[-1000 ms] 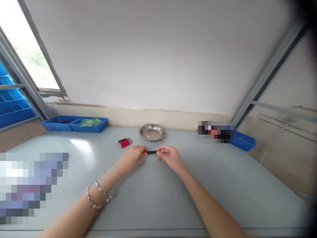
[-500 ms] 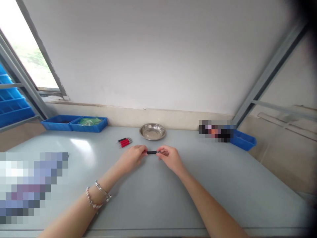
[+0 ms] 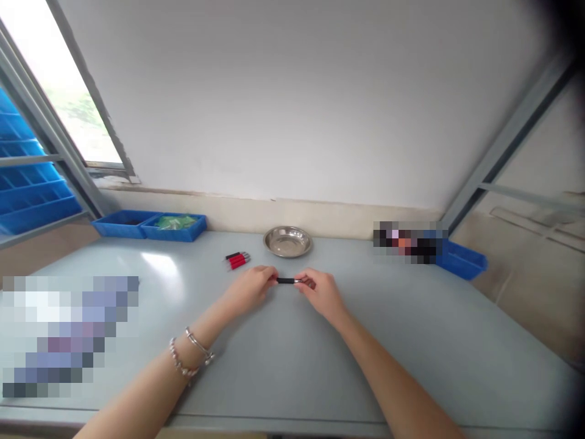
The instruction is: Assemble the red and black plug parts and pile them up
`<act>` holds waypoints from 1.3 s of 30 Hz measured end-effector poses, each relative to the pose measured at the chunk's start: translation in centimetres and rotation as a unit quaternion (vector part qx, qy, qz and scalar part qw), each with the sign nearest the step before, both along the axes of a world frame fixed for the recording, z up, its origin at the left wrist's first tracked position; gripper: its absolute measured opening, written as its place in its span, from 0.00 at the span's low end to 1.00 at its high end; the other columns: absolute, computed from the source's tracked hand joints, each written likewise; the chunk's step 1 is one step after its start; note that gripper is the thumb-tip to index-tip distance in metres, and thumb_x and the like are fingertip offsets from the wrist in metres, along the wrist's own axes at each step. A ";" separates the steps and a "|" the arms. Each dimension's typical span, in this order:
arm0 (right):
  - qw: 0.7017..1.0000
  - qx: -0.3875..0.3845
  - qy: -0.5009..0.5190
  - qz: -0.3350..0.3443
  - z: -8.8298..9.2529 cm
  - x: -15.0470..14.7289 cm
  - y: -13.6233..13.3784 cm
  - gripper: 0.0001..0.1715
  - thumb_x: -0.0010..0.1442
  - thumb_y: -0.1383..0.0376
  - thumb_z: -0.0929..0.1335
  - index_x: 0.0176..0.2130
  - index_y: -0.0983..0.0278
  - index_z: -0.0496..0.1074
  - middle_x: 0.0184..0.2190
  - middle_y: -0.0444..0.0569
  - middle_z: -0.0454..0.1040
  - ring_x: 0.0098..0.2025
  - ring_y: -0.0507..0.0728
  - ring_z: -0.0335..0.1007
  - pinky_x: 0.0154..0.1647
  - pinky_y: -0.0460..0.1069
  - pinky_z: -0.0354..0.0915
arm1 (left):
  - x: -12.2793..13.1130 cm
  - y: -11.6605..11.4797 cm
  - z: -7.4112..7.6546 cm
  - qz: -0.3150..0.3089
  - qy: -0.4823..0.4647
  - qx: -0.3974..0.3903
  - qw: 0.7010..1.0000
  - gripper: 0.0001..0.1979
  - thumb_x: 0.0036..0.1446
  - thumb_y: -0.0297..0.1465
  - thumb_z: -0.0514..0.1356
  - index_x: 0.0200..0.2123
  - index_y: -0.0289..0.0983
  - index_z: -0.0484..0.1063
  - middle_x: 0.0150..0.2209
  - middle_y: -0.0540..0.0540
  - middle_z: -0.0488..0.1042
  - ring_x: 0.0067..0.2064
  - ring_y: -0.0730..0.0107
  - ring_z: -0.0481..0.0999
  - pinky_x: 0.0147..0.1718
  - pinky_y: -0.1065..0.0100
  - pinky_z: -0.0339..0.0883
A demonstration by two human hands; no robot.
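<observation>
and here we are, right over the worktop (image 3: 283, 360): the left hand (image 3: 256, 285) has its fingers pinching one end of a black pen (image 3: 286, 281), and the right hand (image 3: 322, 294) pinches the silvery end opposite! the pen lies level between the two, out in front of the person; whether it touches the surface, i can't tell. just beyond the left hand, a little row of red and black pens (image 3: 237, 262) lies side by side. a shiny metal bowl (image 3: 287, 251) stands past both hands, near the wall (image 3: 297, 122).
</observation>
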State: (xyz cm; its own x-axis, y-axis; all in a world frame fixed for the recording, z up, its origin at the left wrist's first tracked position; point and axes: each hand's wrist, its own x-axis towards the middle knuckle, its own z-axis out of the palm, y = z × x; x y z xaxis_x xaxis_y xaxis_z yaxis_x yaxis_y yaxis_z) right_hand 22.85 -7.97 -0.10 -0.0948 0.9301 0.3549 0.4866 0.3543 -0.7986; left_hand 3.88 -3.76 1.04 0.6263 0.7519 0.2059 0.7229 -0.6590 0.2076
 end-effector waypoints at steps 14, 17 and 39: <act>0.994 0.000 -0.105 -0.011 -0.3 0.0 -0.1 0.19 0.60 0.61 0.57 0.22 0.64 0.65 0.18 0.44 0.67 0.21 0.50 0.61 0.25 0.44 0.55 | 0.1 -0.5 0.6 -0.007 -0.026 0.008 1.000 0.09 0.57 0.30 0.49 0.36 0.35 0.67 0.34 0.44 0.72 0.34 0.67 0.70 0.33 0.70 0.61; 0.995 -0.021 -0.095 -0.008 -0.1 0.0 -0.2 0.16 0.59 0.58 0.58 0.28 0.64 0.67 0.20 0.44 0.68 0.22 0.50 0.61 0.25 0.44 0.56 | 0.1 -0.6 0.8 -0.006 -0.025 0.010 1.000 0.09 0.57 0.30 0.49 0.36 0.35 0.67 0.34 0.44 0.72 0.34 0.68 0.70 0.32 0.70 0.61; 0.995 0.006 -0.094 -0.017 0.3 0.3 -0.2 0.07 0.55 0.61 0.63 0.33 0.62 0.67 0.24 0.43 0.69 0.25 0.50 0.60 0.28 0.44 0.55 | 0.3 -0.9 1.5 0.004 -0.034 0.013 0.999 0.09 0.57 0.29 0.48 0.35 0.35 0.68 0.34 0.44 0.73 0.32 0.69 0.70 0.30 0.71 0.61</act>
State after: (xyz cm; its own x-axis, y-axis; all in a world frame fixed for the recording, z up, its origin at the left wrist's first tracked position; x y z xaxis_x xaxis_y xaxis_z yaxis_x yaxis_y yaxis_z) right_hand 23.16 -8.21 0.25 -0.1296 0.9295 0.3452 0.6383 0.3446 -0.6884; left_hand 4.23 -4.70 2.59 0.6033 0.7514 0.2673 0.7135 -0.6582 0.2402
